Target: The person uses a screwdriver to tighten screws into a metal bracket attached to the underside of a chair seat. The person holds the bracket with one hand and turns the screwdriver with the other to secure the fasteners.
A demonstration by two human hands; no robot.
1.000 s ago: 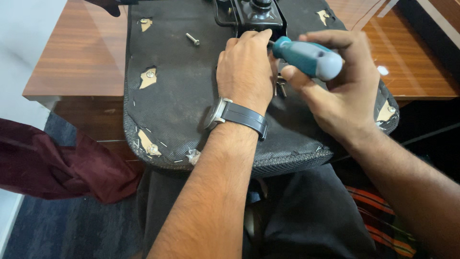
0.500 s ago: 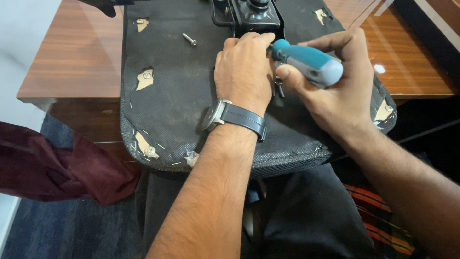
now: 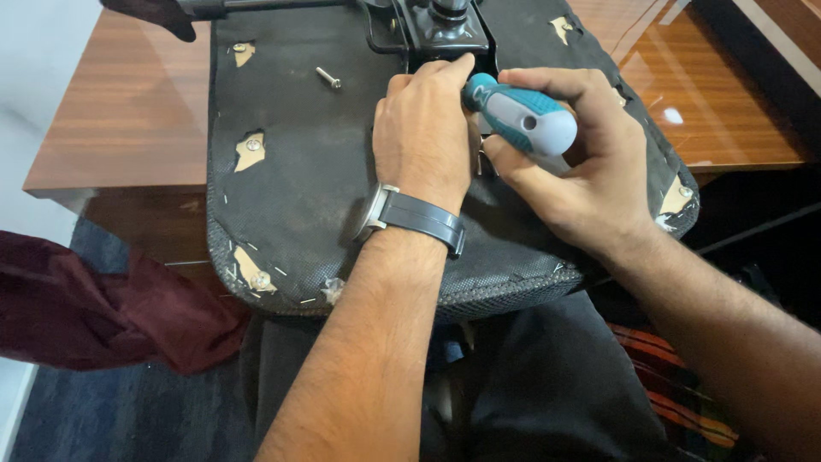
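Note:
An upturned black chair seat (image 3: 291, 197) lies on a wooden desk, its fabric underside facing me. My right hand (image 3: 581, 171) grips a teal and grey screwdriver (image 3: 522, 120), its tip pointing down at the seat just below the black metal mechanism (image 3: 432, 30). My left hand (image 3: 423, 133), with a dark wristwatch on the wrist, rests curled on the seat beside the screwdriver shaft; the tip and whatever the fingers pinch are hidden. A loose bolt (image 3: 328, 79) lies on the seat to the left.
The wooden desk (image 3: 120, 111) extends left and right of the seat. A maroon cloth (image 3: 94, 308) lies low at the left. Torn patches with screw heads (image 3: 251, 147) dot the seat's edge. My dark trousers show below the seat.
Both hands have stayed at the same spot on the seat; the screwdriver handle has turned slightly in my right hand. The view has shifted a little.

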